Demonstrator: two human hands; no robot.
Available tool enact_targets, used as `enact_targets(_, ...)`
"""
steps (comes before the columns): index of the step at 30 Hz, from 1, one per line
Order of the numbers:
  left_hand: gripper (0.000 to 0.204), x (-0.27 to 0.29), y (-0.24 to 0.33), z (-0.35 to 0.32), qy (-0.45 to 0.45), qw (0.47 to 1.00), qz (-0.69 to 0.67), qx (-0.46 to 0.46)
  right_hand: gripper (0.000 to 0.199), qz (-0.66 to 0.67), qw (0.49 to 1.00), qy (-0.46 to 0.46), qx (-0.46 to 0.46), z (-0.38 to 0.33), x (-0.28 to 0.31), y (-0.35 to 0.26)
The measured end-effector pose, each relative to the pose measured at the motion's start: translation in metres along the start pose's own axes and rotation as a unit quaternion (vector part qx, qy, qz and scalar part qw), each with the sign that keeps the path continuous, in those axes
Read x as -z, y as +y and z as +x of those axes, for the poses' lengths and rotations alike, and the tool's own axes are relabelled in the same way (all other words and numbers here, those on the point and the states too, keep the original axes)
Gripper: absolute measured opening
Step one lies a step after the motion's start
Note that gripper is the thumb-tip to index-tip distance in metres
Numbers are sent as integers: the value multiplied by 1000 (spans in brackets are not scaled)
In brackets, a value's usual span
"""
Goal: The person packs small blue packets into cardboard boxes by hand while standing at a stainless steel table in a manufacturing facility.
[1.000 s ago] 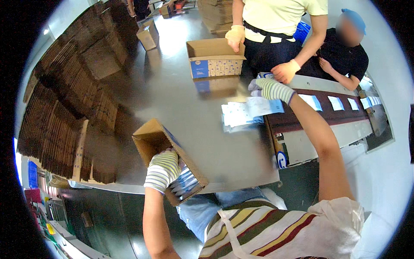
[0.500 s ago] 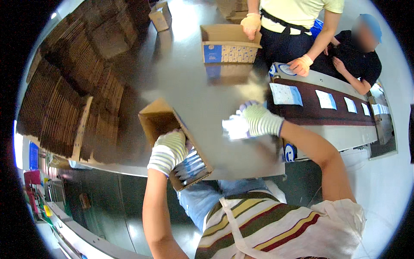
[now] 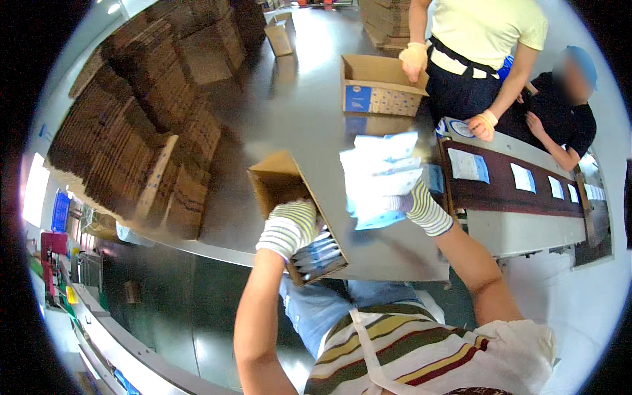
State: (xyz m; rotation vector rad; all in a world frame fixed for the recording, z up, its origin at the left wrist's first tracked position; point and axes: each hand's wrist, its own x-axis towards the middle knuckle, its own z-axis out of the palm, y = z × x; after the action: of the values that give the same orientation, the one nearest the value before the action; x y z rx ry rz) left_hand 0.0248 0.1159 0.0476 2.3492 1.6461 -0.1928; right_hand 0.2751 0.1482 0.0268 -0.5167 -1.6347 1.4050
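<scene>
My right hand (image 3: 428, 207), in a striped glove, grips a fanned bunch of white and light-blue flat packets (image 3: 382, 181) above the metal table. Just left of it, a tilted open cardboard box (image 3: 337, 238) rests at the table's near edge. My left hand (image 3: 288, 227), gloved alike, reaches into this box; its fingertips are hidden inside. Beside that hand, a row of similar packets (image 3: 319, 257) stands packed in the box's near end. One more packet (image 3: 432, 178) lies at the belt's left end, close to my right hand.
A dark conveyor belt (image 3: 497, 191) at right carries spaced packets. Across the table, a co-worker's gloved hand (image 3: 413, 60) holds another open box (image 3: 375, 99). Stacked flat cardboard (image 3: 125, 138) fills the left side. A small box (image 3: 280, 41) stands farther back. Another person sits beyond the belt.
My right hand has turned and risen slightly, bringing the packets into a wide fan. My left hand stays in the box. The whole view has shifted, moving the scene rightward.
</scene>
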Motion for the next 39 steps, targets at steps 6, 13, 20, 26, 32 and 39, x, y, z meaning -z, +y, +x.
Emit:
enact_targets(6,43,2,-2,-11,68,998,-13,0,71,-45,996,-36,65,96,-91,-34)
enact_targets(13,42,-17,-4,-5,93,994,-30,-44,79,-442,885,-145,-40,133,-111,23)
enact_targets(20,41,-18,-3,0,96,992,-26,-78,91,-460,874,-155,5,122,-88,12)
enact_targets(26,40,-16,-7,-8,59,995,-62,-52,78,-392,907,-30,153,87,-80,-23)
enact_targets(32,35,-32,-11,4,44,998,-4,-35,34,-413,860,-220,203,8,-101,-59)
enact_targets(39,25,-8,-5,-12,-3,999,29,-31,17,-617,709,-156,303,-29,-153,28)
